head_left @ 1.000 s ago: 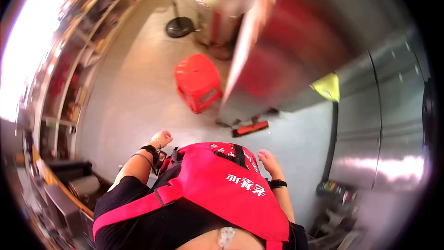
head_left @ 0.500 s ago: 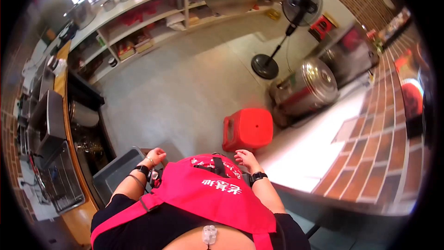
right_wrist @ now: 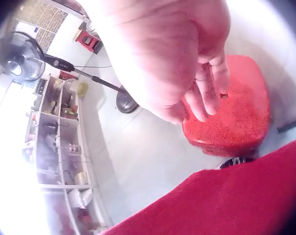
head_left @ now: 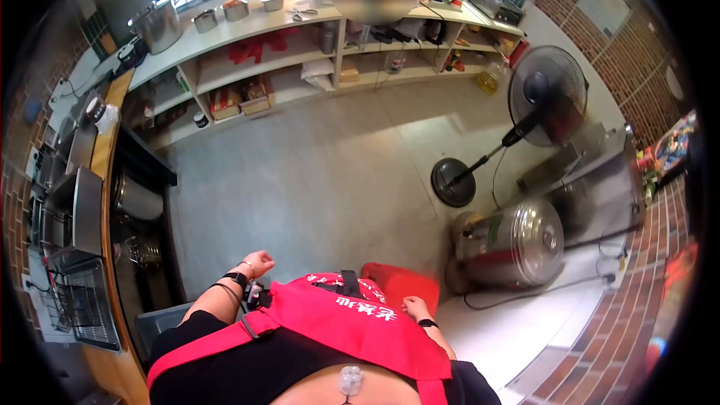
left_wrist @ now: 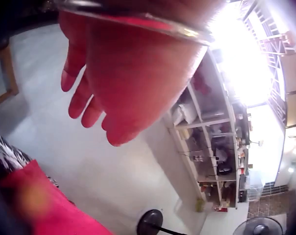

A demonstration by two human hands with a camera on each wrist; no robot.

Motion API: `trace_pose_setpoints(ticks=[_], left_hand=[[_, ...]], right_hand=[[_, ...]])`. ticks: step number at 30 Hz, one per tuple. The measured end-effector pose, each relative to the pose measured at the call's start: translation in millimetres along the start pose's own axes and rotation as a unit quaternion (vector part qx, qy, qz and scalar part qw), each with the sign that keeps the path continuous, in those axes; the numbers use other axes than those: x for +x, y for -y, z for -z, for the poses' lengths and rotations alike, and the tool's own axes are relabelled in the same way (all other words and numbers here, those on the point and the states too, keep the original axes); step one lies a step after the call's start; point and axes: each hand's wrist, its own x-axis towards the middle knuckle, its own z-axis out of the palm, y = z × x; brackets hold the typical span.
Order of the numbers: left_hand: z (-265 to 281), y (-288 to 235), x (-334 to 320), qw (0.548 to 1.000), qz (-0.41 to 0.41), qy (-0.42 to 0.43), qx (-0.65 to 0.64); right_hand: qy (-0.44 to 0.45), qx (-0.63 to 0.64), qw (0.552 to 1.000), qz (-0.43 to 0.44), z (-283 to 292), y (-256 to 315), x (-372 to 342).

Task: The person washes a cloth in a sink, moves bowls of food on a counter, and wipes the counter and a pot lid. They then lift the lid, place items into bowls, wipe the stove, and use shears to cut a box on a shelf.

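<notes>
My left hand (head_left: 259,262) hangs in the air ahead of the red apron (head_left: 330,315), holding nothing. In the left wrist view its fingers (left_wrist: 79,98) droop loosely over the floor. At the apron's other side is my right hand (head_left: 415,307), also without anything in it. A red plastic stool (head_left: 405,283) is nearest to that hand and partly hidden by the apron. Seen from the right wrist, the relaxed fingers (right_wrist: 197,95) overlap the stool's seat (right_wrist: 233,122).
A black standing fan (head_left: 454,181) and a large steel drum (head_left: 517,244) stand at the right. Low white shelves (head_left: 262,64) line the far wall, with pots on top. A wooden-edged counter (head_left: 112,330) runs along the left, a grey bin (head_left: 161,322) beside it.
My view has turned right, away from the steel cabinets toward the shelves, then moved forward. The stool has passed from ahead to beside my right hand. Both hands stay without anything in them.
</notes>
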Motion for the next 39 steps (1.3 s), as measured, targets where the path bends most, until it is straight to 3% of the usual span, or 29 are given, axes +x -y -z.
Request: trace_pose_setpoints(ticks=[2, 5, 6, 9, 11, 12, 13, 15, 17, 19, 21, 25, 28, 31, 33, 37, 39], left_hand=[[16.3, -37.7, 17.8, 0.992, -0.077, -0.047, -0.087], [23.4, -29.2, 60.1, 0.980, -0.046, -0.061, -0.182], [42.7, -42.5, 48.7, 0.983, -0.003, -0.064, -0.174], [47.4, 15.5, 79.3, 0.978, 0.097, -0.103, -0.150], [53.0, 60.0, 102.6, 0.970, 0.186, -0.100, -0.118], [60.1, 74.3, 115.1, 0.961, 0.242, -0.083, -0.106], [74.0, 76.7, 123.1, 0.960, 0.245, -0.078, -0.108], [114.7, 67.6, 149.6, 0.960, 0.275, -0.041, -0.027], [146.7, 64.7, 210.4, 0.958, 0.277, -0.074, -0.033], [198.1, 19.7, 259.5, 0.963, 0.218, -0.132, -0.081], [238.6, -26.1, 322.3, 0.967, 0.141, -0.169, -0.130], [315.2, -153.4, 429.9, 0.987, 0.015, -0.149, -0.062], [337.3, -233.3, 507.9, 0.990, -0.045, -0.126, -0.039], [345.8, -313.8, 563.5, 0.991, -0.085, -0.106, -0.018], [340.4, -352.5, 600.3, 0.990, -0.097, -0.099, -0.032], [327.5, -392.9, 670.5, 0.996, -0.084, -0.040, 0.016], [339.5, -427.1, 701.2, 0.998, -0.041, 0.026, 0.029]], right_hand=[[-0.022, -0.035, 0.998, -0.043, 27.8, 18.5, 18.9], [-0.030, -0.165, 0.983, -0.073, 59.1, 78.0, 35.1], [-0.045, -0.162, 0.983, -0.079, 64.6, 99.5, 48.5], [-0.018, -0.179, 0.983, -0.018, 74.0, 137.0, 139.4], [-0.015, -0.317, 0.947, 0.057, 57.8, 215.1, 176.1], [-0.007, -0.234, 0.971, 0.053, 42.0, 255.6, 186.5], [-0.003, -0.149, 0.988, 0.049, 26.8, 288.8, 196.7], [0.014, -0.133, 0.987, 0.087, 2.7, 337.1, 223.7], [0.056, -0.110, 0.984, 0.125, -17.5, 394.9, 232.7], [0.077, -0.171, 0.977, 0.099, -29.4, 445.6, 224.0], [0.051, -0.169, 0.981, 0.085, -20.0, 456.6, 246.2], [-0.025, -0.153, 0.988, 0.018, 9.6, 463.8, 266.5], [-0.046, -0.121, 0.992, -0.014, 32.8, 455.1, 287.4], [-0.052, -0.110, 0.991, -0.052, 62.0, 454.9, 318.0], [-0.002, -0.135, 0.988, -0.070, 88.9, 470.7, 348.9], [-0.065, -0.061, 0.991, -0.097, 150.7, 525.3, 422.9], [-0.106, -0.015, 0.994, -0.014, 184.8, 540.4, 487.7]])
